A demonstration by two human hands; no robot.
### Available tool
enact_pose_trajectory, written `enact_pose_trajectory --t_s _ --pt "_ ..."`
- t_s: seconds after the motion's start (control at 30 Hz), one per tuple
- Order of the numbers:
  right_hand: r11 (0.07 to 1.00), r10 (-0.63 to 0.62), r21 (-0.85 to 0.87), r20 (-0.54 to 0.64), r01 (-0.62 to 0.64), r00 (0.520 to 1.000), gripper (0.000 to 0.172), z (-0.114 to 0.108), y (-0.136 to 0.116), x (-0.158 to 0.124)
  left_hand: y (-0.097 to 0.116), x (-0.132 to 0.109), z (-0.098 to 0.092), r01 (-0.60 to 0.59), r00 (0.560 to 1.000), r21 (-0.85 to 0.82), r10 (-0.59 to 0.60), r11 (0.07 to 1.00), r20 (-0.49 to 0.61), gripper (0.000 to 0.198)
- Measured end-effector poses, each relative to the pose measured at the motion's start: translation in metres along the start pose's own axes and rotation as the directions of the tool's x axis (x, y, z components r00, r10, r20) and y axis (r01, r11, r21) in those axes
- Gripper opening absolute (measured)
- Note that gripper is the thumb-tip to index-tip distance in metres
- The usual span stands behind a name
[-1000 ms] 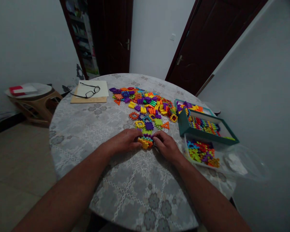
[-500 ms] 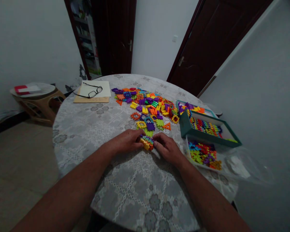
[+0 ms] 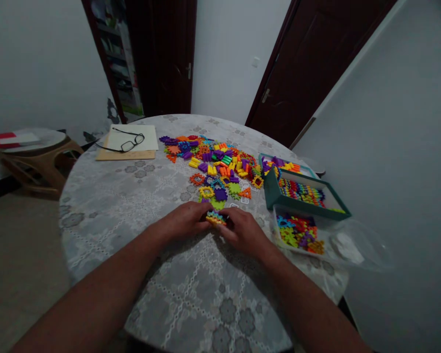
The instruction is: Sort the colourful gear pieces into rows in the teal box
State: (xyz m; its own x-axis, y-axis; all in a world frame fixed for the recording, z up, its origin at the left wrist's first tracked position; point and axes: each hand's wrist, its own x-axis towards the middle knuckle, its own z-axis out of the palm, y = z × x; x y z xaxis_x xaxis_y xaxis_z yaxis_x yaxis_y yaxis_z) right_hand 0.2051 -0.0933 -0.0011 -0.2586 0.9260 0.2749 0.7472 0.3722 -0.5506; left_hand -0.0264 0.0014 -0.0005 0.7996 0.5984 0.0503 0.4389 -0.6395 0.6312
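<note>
Between my two hands is a small stack of toothed plastic building pieces (image 3: 216,217), with purple, blue-green, yellow and orange layers. My left hand (image 3: 188,217) grips its left side, thumb toward me. On the other side, my right hand (image 3: 244,229) has its fingers and thumb closed around the right end. Parts of the stack are covered by my fingers. Just beyond the hands lie a purple square piece (image 3: 221,194), a yellow ring-shaped piece (image 3: 206,192) and lime-green toothed pieces (image 3: 234,189).
A heap of mixed plastic pieces (image 3: 220,157) spreads over the round table (image 3: 106,211). At right stand a green box (image 3: 301,203) and a clear plastic tub (image 3: 297,249), both holding pieces. Glasses (image 3: 128,145) lie on paper at far left. A stool (image 3: 40,157) stands beyond.
The view has shifted a little, so the table scene sits further left. Both hands still hold the stack, which now looks turned and flatter, with my right fingers further around it.
</note>
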Motion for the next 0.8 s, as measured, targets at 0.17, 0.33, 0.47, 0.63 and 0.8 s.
enact_pose_trajectory --t_s 0.17,0.33,0.47,0.63,0.8 --pt "0.982 0.113 -0.159 0.079 -0.099 0.99 0.028 -0.003 -0.015 0.004 -0.004 0.003 -0.001 -0.009 1.0 -0.003 0.009 1.0 0.021 0.018" --pt "0.975 0.14 -0.19 0.103 -0.119 0.985 0.024 -0.011 -0.023 0.006 0.002 0.003 -0.002 -0.041 0.999 -0.009 0.041 0.999 0.013 0.023" --pt "0.98 0.154 -0.122 -0.025 -0.156 0.988 0.022 -0.052 -0.013 0.009 0.002 0.003 -0.003 -0.058 0.997 -0.048 0.055 0.997 -0.058 0.036" --pt "0.876 0.332 -0.159 -0.489 -0.456 0.807 0.028 -0.144 0.048 0.029 -0.004 0.005 -0.007 -0.006 0.975 -0.026 0.001 1.0 -0.22 0.033" --pt "0.599 0.607 -0.135 -0.566 -0.789 0.558 0.03 -0.191 0.124 0.049 -0.007 0.006 -0.013 0.078 0.951 -0.006 -0.076 0.997 -0.299 0.027"
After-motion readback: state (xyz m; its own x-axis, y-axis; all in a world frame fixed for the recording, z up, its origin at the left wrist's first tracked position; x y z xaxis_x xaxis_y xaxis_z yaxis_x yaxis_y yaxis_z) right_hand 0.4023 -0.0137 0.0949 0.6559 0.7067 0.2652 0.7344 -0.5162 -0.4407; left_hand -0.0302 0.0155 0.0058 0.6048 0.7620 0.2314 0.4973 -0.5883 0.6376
